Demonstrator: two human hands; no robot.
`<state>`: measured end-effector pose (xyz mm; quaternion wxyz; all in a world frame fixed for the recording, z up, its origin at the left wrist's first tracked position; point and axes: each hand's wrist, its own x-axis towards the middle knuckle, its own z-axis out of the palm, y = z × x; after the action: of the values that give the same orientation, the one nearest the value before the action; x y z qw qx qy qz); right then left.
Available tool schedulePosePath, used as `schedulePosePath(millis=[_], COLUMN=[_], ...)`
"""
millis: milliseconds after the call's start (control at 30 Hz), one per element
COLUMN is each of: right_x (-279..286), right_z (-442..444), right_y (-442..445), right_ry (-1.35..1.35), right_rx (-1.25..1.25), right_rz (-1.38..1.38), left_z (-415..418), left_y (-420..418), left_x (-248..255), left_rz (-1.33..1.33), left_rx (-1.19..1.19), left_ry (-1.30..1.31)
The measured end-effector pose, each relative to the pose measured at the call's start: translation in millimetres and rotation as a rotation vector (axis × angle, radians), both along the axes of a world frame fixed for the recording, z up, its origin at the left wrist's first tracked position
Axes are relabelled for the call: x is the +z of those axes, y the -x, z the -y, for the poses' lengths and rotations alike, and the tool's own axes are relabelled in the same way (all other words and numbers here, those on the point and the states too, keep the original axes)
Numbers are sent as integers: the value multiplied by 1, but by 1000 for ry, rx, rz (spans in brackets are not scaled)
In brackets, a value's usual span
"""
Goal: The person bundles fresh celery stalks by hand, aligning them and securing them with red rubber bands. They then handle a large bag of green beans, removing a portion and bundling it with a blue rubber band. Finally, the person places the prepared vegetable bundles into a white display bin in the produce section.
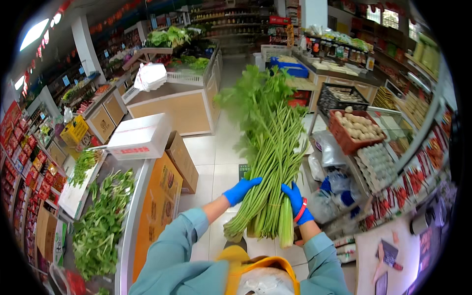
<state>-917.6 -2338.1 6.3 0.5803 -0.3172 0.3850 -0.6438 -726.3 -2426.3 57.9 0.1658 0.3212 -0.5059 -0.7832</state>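
A large bundle of celery (271, 158) is held up in front of my body, leafy tops pointing away from me and the cut ends towards me. On its left side is my left hand (241, 191), in a blue glove, with the thumb laid over the stalks. Gripping the right side is my right hand (298, 202), also blue-gloved, with a red band at the wrist. The fingers of both hands are partly hidden behind the stalks. One thick pale stalk (286, 225) sits at the bundle's right edge. The leaves look blurred.
On the left counter lie loose leafy greens (99, 225) and a white foam box (139, 135). A cardboard box (181, 162) stands on the tiled floor. To the right are a red crate of round pale produce (357, 125), egg trays (377, 166) and a cleaver (389, 254) on a board.
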Motion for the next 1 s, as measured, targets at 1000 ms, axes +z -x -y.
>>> schedulePosePath(millis=[1000], right_x=[-50], right_z=[1319], right_y=[305], right_ry=[103], right_rx=[-127], right_rz=[-156], left_z=[1333], left_y=[310], left_x=[-67], left_rz=[-267], left_rx=[-1], left_ry=[297])
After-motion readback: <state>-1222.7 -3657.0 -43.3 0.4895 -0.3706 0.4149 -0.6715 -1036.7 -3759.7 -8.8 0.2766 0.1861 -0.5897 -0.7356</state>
